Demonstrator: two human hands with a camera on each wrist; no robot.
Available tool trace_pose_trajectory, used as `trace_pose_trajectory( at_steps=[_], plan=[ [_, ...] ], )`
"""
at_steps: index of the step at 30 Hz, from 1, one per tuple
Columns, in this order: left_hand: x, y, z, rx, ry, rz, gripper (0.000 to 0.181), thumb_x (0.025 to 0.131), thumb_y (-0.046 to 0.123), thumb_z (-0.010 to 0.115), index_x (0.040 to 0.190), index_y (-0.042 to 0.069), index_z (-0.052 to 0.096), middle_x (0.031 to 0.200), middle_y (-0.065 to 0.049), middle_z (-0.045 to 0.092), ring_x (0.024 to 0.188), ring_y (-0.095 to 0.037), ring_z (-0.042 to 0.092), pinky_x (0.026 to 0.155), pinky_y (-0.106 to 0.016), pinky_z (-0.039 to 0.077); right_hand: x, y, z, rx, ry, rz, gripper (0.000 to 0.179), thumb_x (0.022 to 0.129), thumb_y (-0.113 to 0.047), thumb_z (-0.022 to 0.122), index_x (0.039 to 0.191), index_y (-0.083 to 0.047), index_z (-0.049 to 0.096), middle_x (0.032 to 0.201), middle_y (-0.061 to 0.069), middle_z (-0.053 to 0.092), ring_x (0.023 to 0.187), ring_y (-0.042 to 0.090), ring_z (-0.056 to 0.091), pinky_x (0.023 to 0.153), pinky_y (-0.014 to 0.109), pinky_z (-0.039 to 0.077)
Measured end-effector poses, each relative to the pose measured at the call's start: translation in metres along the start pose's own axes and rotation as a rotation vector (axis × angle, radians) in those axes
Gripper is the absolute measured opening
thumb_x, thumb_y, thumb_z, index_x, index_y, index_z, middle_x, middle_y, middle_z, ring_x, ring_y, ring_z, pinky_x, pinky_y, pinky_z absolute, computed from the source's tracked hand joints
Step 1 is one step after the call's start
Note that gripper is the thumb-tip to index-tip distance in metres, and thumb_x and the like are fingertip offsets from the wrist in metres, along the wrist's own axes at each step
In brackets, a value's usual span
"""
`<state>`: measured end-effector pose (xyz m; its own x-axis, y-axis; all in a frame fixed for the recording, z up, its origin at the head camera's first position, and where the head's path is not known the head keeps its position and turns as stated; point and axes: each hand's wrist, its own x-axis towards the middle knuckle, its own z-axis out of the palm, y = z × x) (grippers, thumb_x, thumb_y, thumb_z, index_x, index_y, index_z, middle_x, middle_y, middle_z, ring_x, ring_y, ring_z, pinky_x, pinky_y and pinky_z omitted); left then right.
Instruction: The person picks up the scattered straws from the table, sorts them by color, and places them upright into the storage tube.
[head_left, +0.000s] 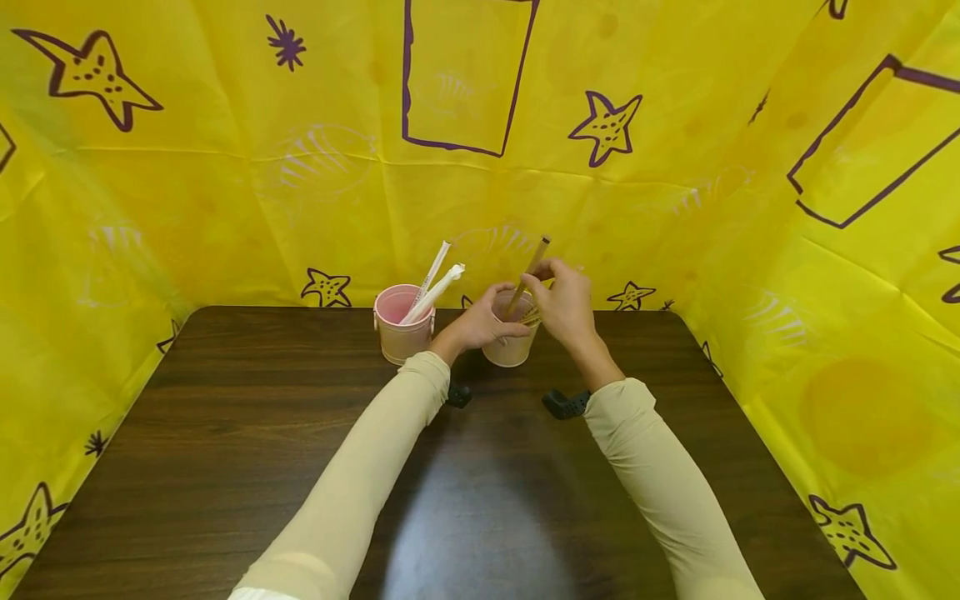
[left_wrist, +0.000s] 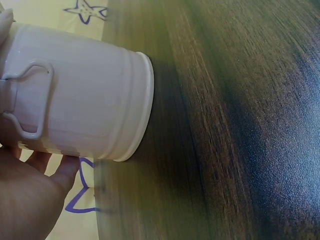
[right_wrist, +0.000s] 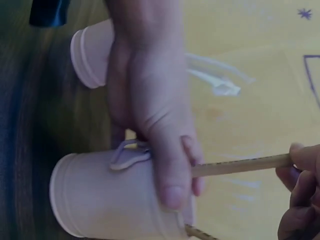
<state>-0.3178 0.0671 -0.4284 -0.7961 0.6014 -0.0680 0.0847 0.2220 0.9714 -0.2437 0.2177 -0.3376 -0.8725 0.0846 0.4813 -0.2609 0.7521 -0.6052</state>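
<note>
A small cream pail [head_left: 507,353] with wire handle loops stands upright on the table. My left hand [head_left: 483,321] grips it round the upper part, thumb over the near side, as the left wrist view of the pail [left_wrist: 85,95] also shows. Between thumb and fingertips, my right hand [head_left: 564,304] pinches the upper part of a thin brown straw [head_left: 537,254]. Its lower end goes down inside the pail, hidden by the wall. Small dark print runs along this straw [right_wrist: 240,165]. More thin brown pieces [head_left: 532,317] lean at the pail's right rim.
Left of my hands a pink pail [head_left: 405,342] holds two white paper-wrapped straws [head_left: 441,290]. Both pails stand near the back edge of the dark wooden table [head_left: 285,433]. Right behind that edge hangs a yellow cloth [head_left: 337,208] with purple drawings. Black wrist devices [head_left: 566,404] sit under my wrists.
</note>
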Motion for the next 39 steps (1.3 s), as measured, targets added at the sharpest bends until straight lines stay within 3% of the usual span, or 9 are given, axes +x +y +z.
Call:
trace_pose_trajectory(
  at_steps=[6, 11, 15, 20, 22, 25, 28, 34, 39],
  plan=[
    [0.000, 0.000, 0.002, -0.011, -0.008, 0.008, 0.102, 0.087, 0.029, 0.083, 0.161, 0.020, 0.014, 0.156, -0.023, 0.035, 0.088, -0.028, 0.072, 0.078, -0.042, 0.061, 0.000, 0.007, 0.011, 0.004, -0.076, 0.060, 0.024, 0.100, -0.025, 0.066, 0.107, -0.002, 0.068, 0.108, 0.017, 0.075, 0.042, 0.010, 0.034, 0.042, 0.023, 0.031],
    [0.001, -0.001, 0.004, 0.001, -0.015, 0.018, 0.103, 0.087, 0.031, 0.083, 0.161, 0.020, 0.014, 0.158, -0.023, 0.031, 0.089, -0.028, 0.071, 0.078, -0.040, 0.061, -0.001, 0.012, 0.014, 0.013, -0.088, 0.075, 0.024, 0.101, -0.026, 0.066, 0.108, -0.003, 0.067, 0.108, 0.018, 0.074, 0.047, 0.014, 0.045, 0.045, 0.024, 0.035],
    [0.001, 0.000, 0.003, 0.007, -0.018, 0.013, 0.104, 0.086, 0.034, 0.083, 0.162, 0.020, 0.013, 0.160, -0.024, 0.030, 0.089, -0.028, 0.072, 0.079, -0.042, 0.061, -0.001, 0.013, 0.016, 0.017, -0.097, 0.084, 0.024, 0.100, -0.027, 0.067, 0.108, -0.004, 0.067, 0.108, 0.017, 0.073, 0.064, 0.023, 0.061, 0.053, 0.028, 0.044],
    [0.000, -0.001, 0.003, 0.002, -0.009, 0.017, 0.101, 0.087, 0.031, 0.083, 0.160, 0.020, 0.015, 0.158, -0.022, 0.034, 0.085, -0.028, 0.072, 0.078, -0.042, 0.062, -0.002, 0.014, 0.018, 0.043, -0.094, 0.118, 0.036, 0.096, -0.030, 0.073, 0.119, -0.003, 0.065, 0.119, 0.017, 0.071, 0.103, 0.036, 0.069, 0.080, 0.044, 0.058],
    [0.000, -0.002, 0.004, 0.008, -0.004, 0.019, 0.099, 0.087, 0.031, 0.083, 0.159, 0.021, 0.017, 0.155, -0.021, 0.037, 0.084, -0.028, 0.072, 0.077, -0.041, 0.062, -0.003, 0.014, 0.017, 0.077, -0.102, 0.151, 0.050, 0.095, -0.031, 0.074, 0.134, -0.003, 0.058, 0.130, 0.017, 0.066, 0.097, 0.034, 0.069, 0.078, 0.043, 0.057],
    [0.000, -0.002, 0.003, 0.030, -0.003, 0.011, 0.099, 0.086, 0.034, 0.083, 0.160, 0.022, 0.017, 0.155, -0.020, 0.039, 0.086, -0.028, 0.073, 0.079, -0.040, 0.061, -0.006, 0.014, 0.011, 0.114, -0.103, 0.185, 0.073, 0.096, -0.030, 0.073, 0.154, -0.003, 0.038, 0.145, 0.016, 0.057, 0.071, 0.024, 0.063, 0.061, 0.031, 0.052],
    [-0.001, -0.002, 0.002, 0.034, -0.005, 0.006, 0.099, 0.086, 0.035, 0.083, 0.160, 0.023, 0.018, 0.151, -0.022, 0.043, 0.087, -0.029, 0.073, 0.080, -0.041, 0.061, -0.010, 0.014, 0.003, 0.149, -0.064, 0.183, 0.081, 0.096, -0.024, 0.072, 0.160, -0.005, 0.027, 0.153, 0.015, 0.049, 0.057, 0.013, 0.051, 0.050, 0.023, 0.043],
    [0.000, 0.001, -0.001, 0.068, -0.014, 0.007, 0.100, 0.087, 0.036, 0.082, 0.161, 0.022, 0.016, 0.155, -0.023, 0.038, 0.097, -0.029, 0.072, 0.090, -0.043, 0.059, -0.027, 0.014, -0.011, 0.141, 0.029, 0.101, 0.066, 0.095, -0.015, 0.070, 0.153, -0.007, 0.040, 0.147, 0.015, 0.051, 0.067, 0.016, 0.052, 0.056, 0.021, 0.044],
    [-0.001, 0.006, -0.006, 0.127, -0.025, -0.008, 0.101, 0.087, 0.039, 0.082, 0.161, 0.021, 0.016, 0.164, -0.021, 0.024, 0.126, -0.034, 0.060, 0.105, -0.047, 0.052, -0.049, 0.016, -0.013, 0.115, -0.004, 0.030, 0.052, 0.094, -0.013, 0.071, 0.142, -0.006, 0.053, 0.134, 0.015, 0.054, 0.068, 0.018, 0.052, 0.059, 0.022, 0.044]
  ],
)
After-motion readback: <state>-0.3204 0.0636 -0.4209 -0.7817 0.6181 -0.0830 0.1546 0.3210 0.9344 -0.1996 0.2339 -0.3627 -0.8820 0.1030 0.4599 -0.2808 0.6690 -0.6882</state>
